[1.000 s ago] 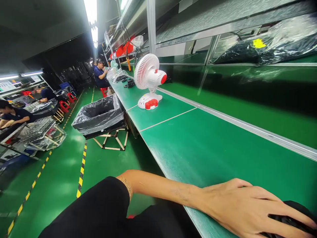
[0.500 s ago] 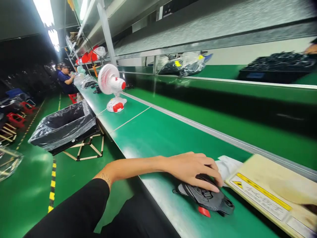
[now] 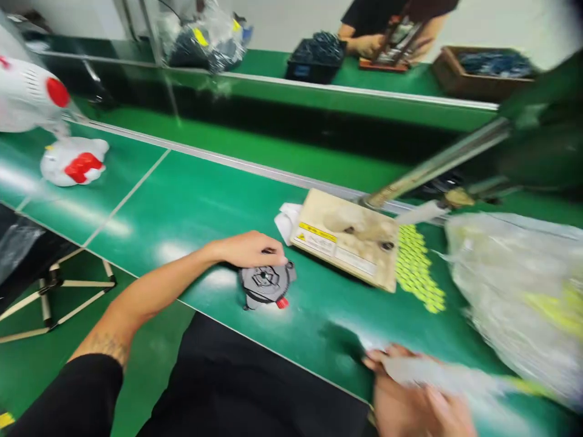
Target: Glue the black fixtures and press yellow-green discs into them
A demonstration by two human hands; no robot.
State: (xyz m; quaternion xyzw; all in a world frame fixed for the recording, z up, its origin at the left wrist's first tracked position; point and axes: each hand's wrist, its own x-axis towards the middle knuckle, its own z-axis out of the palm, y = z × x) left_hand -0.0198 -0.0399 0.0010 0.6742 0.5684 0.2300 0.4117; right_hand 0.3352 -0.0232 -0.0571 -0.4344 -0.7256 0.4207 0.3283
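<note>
My left hand (image 3: pixel 252 249) is closed on the upper edge of a round dark grey part (image 3: pixel 266 282) with a red tab, which rests flat on the green bench (image 3: pixel 214 182). At the lower right, my right hand (image 3: pixel 405 394) is blurred, its fingers around a long, pale, whitish object (image 3: pixel 437 373) whose details are smeared. A cream box (image 3: pixel 337 240) with a yellow warning label lies beyond the grey part, and a crumpled white piece (image 3: pixel 288 221) touches its left end.
Many small yellow-green pieces (image 3: pixel 416 267) lie right of the box, beside a large clear plastic bag (image 3: pixel 514 291). A white and red fan (image 3: pixel 75 161) stands at left. Across the bench, a person's hands (image 3: pixel 368 47) work between a black bin (image 3: pixel 314 64) and a brown bin (image 3: pixel 483 76).
The view has swung to the right, bringing my right hand, the yellow-green pieces and the plastic bag into sight. My left hand remains on the grey part.
</note>
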